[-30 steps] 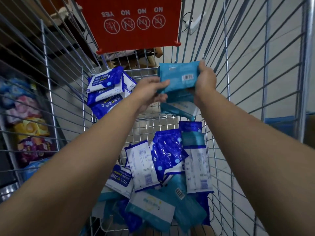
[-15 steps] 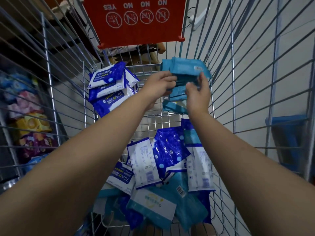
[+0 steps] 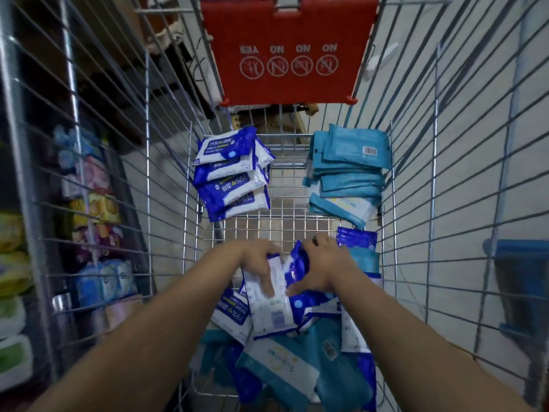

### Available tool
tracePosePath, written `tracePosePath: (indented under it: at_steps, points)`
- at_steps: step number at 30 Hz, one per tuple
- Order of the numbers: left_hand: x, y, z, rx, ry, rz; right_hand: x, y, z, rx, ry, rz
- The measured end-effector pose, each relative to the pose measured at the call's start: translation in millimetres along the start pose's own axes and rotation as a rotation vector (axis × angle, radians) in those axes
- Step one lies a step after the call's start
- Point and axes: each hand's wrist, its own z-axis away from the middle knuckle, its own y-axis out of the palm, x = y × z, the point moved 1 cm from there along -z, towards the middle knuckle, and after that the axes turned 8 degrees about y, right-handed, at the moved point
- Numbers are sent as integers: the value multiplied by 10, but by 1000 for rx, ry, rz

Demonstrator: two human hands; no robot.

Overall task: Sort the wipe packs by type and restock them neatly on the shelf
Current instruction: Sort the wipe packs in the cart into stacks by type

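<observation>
Left hand [image 3: 261, 264] is curled over the top edge of a white-backed pack [image 3: 274, 310], thumb down its face, a firm grip. Right hand [image 3: 325, 270] is closed round a crinkly dark blue pack [image 3: 298, 263] just beside it, fingertips buried out of sight. Both packs sit on the loose pile [image 3: 282, 373] of glossy soft packs at the near end of the wire cart [image 3: 282, 223]. Far end: blue stack [image 3: 231, 173] left, teal stack [image 3: 349, 171] right, well apart. The shelf [image 3: 89, 203] at left is a blur.
</observation>
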Motion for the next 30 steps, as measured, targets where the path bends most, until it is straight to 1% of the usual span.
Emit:
tracePosePath:
  at_steps: [2, 4, 6, 8, 12, 14, 17, 19, 20, 21, 22, 23, 25, 28, 30]
  points:
    - [109, 58, 22, -91, 35, 62, 53, -17, -24, 117, 8, -40]
    - [183, 80, 46, -136, 75, 91, 104, -3, -52, 196, 14, -79]
    - [271, 96, 62, -172, 93, 158, 132, 25, -67, 208, 22, -133]
    - [324, 103, 118, -231, 111, 266, 137, 34, -92, 213, 14, -237]
    - [376, 63, 290, -428, 104, 644, 108, -58, -172, 269, -36, -522]
    - [400, 13, 349, -565, 93, 824, 100, -173, -188, 285, -41, -677]
    - [464, -50, 405, -808, 55, 1023, 108, -355, -216, 382, -27, -942]
    - [548, -57, 445, -957, 37, 1247, 120, -467, -241, 415, -18, -1052]
    - [587, -48, 465, -987, 41, 1374, 127, -507, -277, 420, -22, -1107]
    - [618, -36, 479, -979, 53, 1490, 135, -548, -314, 429, -36, -1155]
    - [655, -23, 486, -957, 71, 1555, 154, -573, -345, 447, -57, -1188]
    - [684, -13, 485, -939, 88, 1574, 184, -591, -373, 462, -73, -1206]
    - [682, -20, 475, -923, 108, 1503, 277, -599, -417, 457, -68, -1201]
    - [598, -30, 423, -944, 59, 1338, 431, -528, -451, 353, -1, -1160]
    - [580, -16, 385, -998, 24, 1309, 486, -435, -448, 243, 57, -1124]
